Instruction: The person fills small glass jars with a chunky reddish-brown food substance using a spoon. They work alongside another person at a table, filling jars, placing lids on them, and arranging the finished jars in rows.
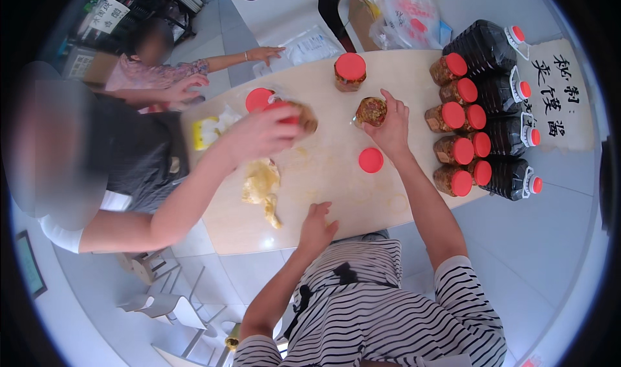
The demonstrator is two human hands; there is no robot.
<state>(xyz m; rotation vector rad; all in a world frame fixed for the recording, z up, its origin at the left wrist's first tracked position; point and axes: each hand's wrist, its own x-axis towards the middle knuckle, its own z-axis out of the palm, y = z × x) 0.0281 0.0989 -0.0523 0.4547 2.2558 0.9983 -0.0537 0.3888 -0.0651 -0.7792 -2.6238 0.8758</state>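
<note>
My right hand [390, 126] is wrapped round the side of an uncapped glass jar [371, 111] filled with chunky brown sauce, which stands on the table. Close below that hand a loose red lid [370, 161] lies flat. My left hand [317, 228] rests by the table's near edge, fingers apart, with nothing in it. Farther back stands a similar jar [350, 73] capped in red. To the left, a co-worker's hand [268, 134] grips another red-lidded jar [306, 117], blurred by motion. Behind it is a red lid [259, 100]; whether a jar is under it is hidden.
Several red-capped jars [454, 150] line the table's right end, beside large dark jugs [511, 131] with red caps. A crumpled yellowish plastic bag [261, 181] lies left of centre, near a yellow-and-white packet [207, 132]. Another person [162, 76] reaches toward a clear plastic bag [312, 47].
</note>
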